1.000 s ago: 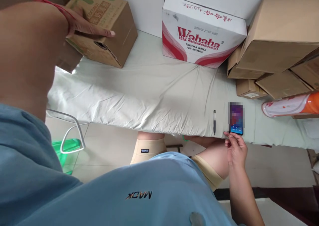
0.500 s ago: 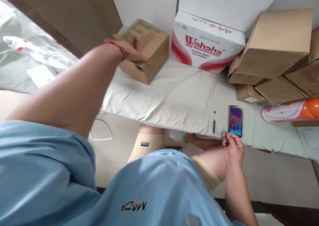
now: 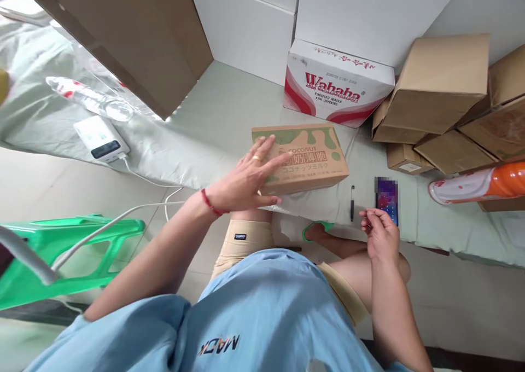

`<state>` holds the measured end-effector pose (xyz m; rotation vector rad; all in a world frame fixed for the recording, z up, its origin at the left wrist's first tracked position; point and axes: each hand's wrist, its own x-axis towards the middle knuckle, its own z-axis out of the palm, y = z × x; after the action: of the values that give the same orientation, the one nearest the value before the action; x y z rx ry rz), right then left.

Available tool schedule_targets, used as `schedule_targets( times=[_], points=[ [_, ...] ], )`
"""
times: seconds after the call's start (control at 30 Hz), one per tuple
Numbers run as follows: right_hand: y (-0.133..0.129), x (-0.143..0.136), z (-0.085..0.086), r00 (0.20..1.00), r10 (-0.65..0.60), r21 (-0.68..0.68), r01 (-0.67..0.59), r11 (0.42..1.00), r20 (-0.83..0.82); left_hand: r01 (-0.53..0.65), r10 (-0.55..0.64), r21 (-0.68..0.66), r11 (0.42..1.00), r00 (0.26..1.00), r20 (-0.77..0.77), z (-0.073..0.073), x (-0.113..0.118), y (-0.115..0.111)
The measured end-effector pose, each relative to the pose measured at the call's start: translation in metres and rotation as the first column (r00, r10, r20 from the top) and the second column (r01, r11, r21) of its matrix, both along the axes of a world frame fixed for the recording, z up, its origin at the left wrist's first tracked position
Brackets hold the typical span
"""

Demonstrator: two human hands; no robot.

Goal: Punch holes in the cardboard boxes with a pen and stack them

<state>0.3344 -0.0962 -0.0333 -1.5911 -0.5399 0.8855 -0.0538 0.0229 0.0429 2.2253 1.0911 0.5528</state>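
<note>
A brown coconut box [image 3: 314, 161] with green drip print lies flat near the front edge of the cloth-covered surface [image 3: 205, 137]. My left hand [image 3: 256, 178], with a red string at the wrist and a ring, has its fingers spread over the box's left end, the thumb at its front side. Beyond the surface's front edge, just below the phone [image 3: 388, 202], is my right hand [image 3: 380, 230]; its thumb and fingertips are pinched together, and anything between them is too small to make out. A black pen [image 3: 352, 203] lies between the box and the phone.
A white and red Wahaha box [image 3: 336, 87] stands against the wall. Stacked brown boxes [image 3: 438, 87] and an orange-capped bottle [image 3: 476, 183] are at right. At left are a large cardboard panel [image 3: 135, 38], a clear bottle [image 3: 90, 98], a power bank [image 3: 102, 139] and a green stool [image 3: 82, 251].
The coconut box has come from the back left to the front middle, turned and lying flat, with my left hand. My right hand has barely moved. The view has shifted, showing the stool and power bank.
</note>
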Motion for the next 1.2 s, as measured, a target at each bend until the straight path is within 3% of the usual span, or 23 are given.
schedule_targets(
  times=[0.07, 0.13, 0.2, 0.27, 0.33, 0.4, 0.5, 0.6, 0.77, 0.93, 1.03, 1.1, 1.2],
  points=[
    [0.010, -0.005, 0.004, 0.998, 0.057, 0.021, -0.058, 0.998, 0.038, -0.183, 0.193, -0.061, 0.981, 0.950, 0.246, -0.021, -0.011, -0.019],
    [0.024, -0.013, 0.005, 0.988, 0.138, 0.058, -0.141, 0.988, 0.065, -0.359, 0.474, -0.331, 0.873, 0.785, 0.399, -0.043, -0.015, -0.037],
    [0.041, -0.024, 0.003, 0.972, 0.225, 0.098, -0.231, 0.968, 0.073, -0.336, 0.658, -0.608, 0.720, 0.610, 0.442, -0.064, -0.012, -0.049],
    [0.059, -0.037, -0.003, 0.944, 0.316, 0.105, -0.326, 0.940, 0.100, -0.210, 0.699, -0.731, 0.650, 0.544, 0.465, -0.081, -0.005, -0.054],
    [0.073, -0.049, -0.009, 0.906, 0.402, 0.064, -0.412, 0.909, 0.130, -0.152, 0.691, -0.747, 0.648, 0.530, 0.491, -0.092, 0.002, -0.055],
    [0.080, -0.057, -0.012, 0.879, 0.456, 0.024, -0.463, 0.886, 0.135, -0.167, 0.690, -0.730, 0.663, 0.515, 0.508, -0.097, 0.005, -0.055],
    [0.072, -0.059, -0.004, 0.879, 0.441, 0.029, -0.453, 0.891, 0.180, -0.176, 0.680, -0.704, 0.688, 0.495, 0.541, -0.092, 0.001, -0.059],
    [0.049, -0.055, 0.014, 0.872, 0.387, 0.050, -0.420, 0.906, 0.301, -0.205, 0.656, -0.649, 0.733, 0.467, 0.593, -0.080, -0.009, -0.066],
    [0.022, -0.058, 0.038, 0.877, 0.279, 0.143, -0.357, 0.923, 0.391, -0.265, 0.584, -0.529, 0.806, 0.498, 0.641, -0.061, -0.012, -0.074],
    [0.016, -0.062, 0.041, 0.907, 0.187, 0.147, -0.258, 0.955, 0.377, -0.248, 0.561, -0.525, 0.814, 0.569, 0.602, -0.054, -0.009, -0.082],
    [0.015, -0.059, 0.041, 0.940, 0.161, 0.144, -0.211, 0.967, 0.301, -0.234, 0.493, -0.464, 0.854, 0.647, 0.582, -0.047, -0.008, -0.090],
    [0.016, -0.055, 0.042, 0.968, 0.121, 0.170, -0.160, 0.972, 0.221, -0.224, 0.392, -0.344, 0.912, 0.719, 0.574, -0.038, -0.004, -0.097],
    [0.019, -0.043, 0.041, 0.995, 0.044, 0.221, -0.064, 0.973, 0.094, -0.186, 0.186, -0.049, 0.981, 0.850, 0.492, -0.021, 0.012, -0.106]
  ],
)
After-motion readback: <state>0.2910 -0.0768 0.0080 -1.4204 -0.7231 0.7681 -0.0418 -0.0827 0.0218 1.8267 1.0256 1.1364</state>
